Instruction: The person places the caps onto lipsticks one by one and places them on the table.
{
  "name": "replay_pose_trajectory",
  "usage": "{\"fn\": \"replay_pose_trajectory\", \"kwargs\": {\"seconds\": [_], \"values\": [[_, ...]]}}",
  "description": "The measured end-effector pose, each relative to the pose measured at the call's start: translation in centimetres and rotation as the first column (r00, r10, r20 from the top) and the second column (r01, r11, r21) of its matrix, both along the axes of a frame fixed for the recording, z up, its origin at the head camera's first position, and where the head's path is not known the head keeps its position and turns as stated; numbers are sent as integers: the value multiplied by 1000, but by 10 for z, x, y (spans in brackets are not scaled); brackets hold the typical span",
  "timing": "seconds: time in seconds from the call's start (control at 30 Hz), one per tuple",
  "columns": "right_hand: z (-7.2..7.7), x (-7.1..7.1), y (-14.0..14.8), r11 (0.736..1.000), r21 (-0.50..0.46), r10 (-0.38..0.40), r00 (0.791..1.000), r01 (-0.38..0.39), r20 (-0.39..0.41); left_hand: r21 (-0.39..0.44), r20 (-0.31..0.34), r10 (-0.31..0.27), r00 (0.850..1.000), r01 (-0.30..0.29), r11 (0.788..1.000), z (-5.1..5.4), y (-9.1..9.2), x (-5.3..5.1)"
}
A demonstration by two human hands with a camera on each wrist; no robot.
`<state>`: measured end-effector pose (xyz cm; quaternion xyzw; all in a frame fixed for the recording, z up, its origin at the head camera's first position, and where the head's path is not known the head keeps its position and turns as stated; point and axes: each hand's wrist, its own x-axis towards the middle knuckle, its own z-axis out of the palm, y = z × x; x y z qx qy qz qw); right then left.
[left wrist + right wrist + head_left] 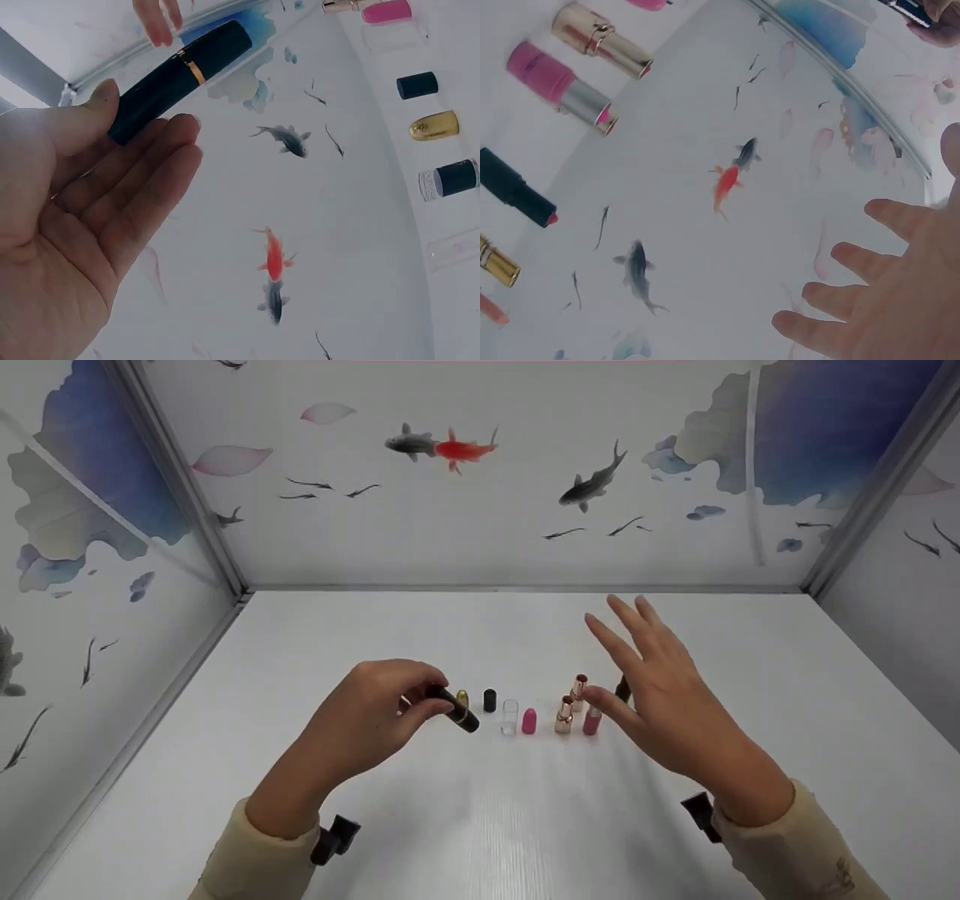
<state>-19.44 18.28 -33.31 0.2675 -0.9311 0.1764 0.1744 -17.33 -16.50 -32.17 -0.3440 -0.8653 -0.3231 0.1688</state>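
Observation:
A black lipstick tube (459, 715) with a thin gold band is pinched between the thumb and fingers of my left hand (373, 716). It is held tilted above the table, and the left wrist view shows the whole closed-looking black tube (176, 84). My right hand (667, 697) is raised with fingers spread, holding nothing. Near its thumb stand two rose-gold lipsticks (564, 718) and a pink one (592, 722). A black lipstick (516, 186) with a reddish tip shows in the right wrist view; the hand partly covers it in the head view.
Between the hands stand a gold rounded cap (463, 698), a black cap (490, 700), a clear cap (510, 718) and a pink cap (529, 721). A gold tube (498, 262) shows in the right wrist view. Printed panels (487, 532) wall the white table (495, 840).

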Motion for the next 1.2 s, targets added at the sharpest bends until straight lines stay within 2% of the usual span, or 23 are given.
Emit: {"fn": "replay_pose_trajectory", "kwargs": {"seconds": [0.1, 0.27, 0.37, 0.47, 0.63, 0.77, 0.97, 1.2], "values": [[-3, -4, 11, 1000, 13, -16, 1000, 16, 7, -96, -17, 30, 999, -32, 995, -1, -5, -1], [-8, -11, 34, 997, 42, -71, 996, 68, 53, -222, -40, 91, 995, -98, 970, -4, -15, -4], [-11, -14, 49, 992, 59, -112, 990, 107, 82, -276, -20, 121, 993, -121, 954, -7, -21, -6], [-13, -18, 64, 988, 67, -147, 984, 141, 99, -343, 38, 157, 987, -135, 930, -10, -27, -8], [-11, -24, 85, 977, 60, -208, 971, 202, 119, -431, 149, 229, 962, -145, 890, -14, -39, -14], [-10, -29, 96, 970, 58, -240, 960, 234, 145, -469, 199, 274, 941, -154, 870, -15, -51, -18], [-13, -36, 101, 968, 66, -250, 952, 242, 177, -515, 220, 332, 917, -179, 838, -19, -68, -26], [-14, -36, 103, 964, 71, -267, 946, 258, 186, -584, 217, 417, 883, -225, 780, -24, -75, -32]]}}
